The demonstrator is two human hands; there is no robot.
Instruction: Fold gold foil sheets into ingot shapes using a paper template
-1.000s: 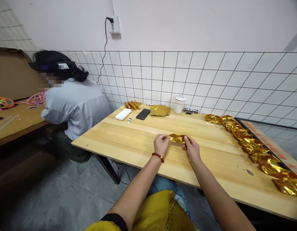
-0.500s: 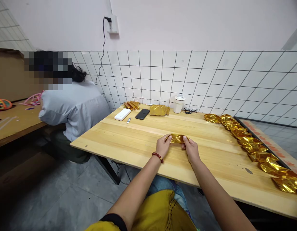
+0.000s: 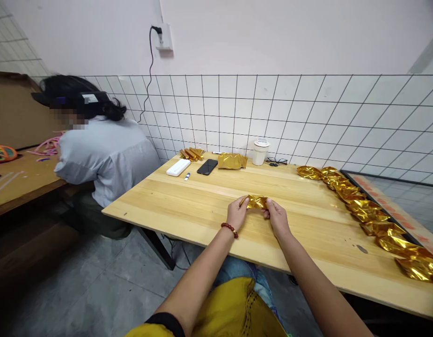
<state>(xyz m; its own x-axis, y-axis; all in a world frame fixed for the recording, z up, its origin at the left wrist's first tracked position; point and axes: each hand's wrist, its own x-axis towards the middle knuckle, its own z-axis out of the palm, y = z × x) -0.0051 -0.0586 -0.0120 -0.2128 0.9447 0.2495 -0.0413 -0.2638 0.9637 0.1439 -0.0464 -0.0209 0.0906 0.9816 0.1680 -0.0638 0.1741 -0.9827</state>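
Observation:
A crinkled piece of gold foil paper (image 3: 257, 201) is stretched between my two hands, over the front part of the wooden table (image 3: 188, 206). My left hand (image 3: 237, 211) pinches its left end; a beaded bracelet is on that wrist. With thumb and fingers closed, my right hand (image 3: 276, 217) grips the right end. Several folded gold foil pieces (image 3: 369, 210) lie in a row along the table's right side. Toward the back lies a flat stack of gold foil sheets (image 3: 232, 161), with a bundle of narrow gold strips (image 3: 192, 154) to its left.
A white power bank (image 3: 178, 167), a black phone (image 3: 207, 166), a small stick (image 3: 187, 176), a lidded white cup (image 3: 260, 152) and eyeglasses (image 3: 277, 161) rest toward the back. At left, a person (image 3: 107, 154) leans over another table (image 3: 23, 189). The tiled wall (image 3: 230, 103) bounds the back.
Both hands keep hold of the gold foil paper, with the right hand shifted very slightly left. The person at left has barely moved.

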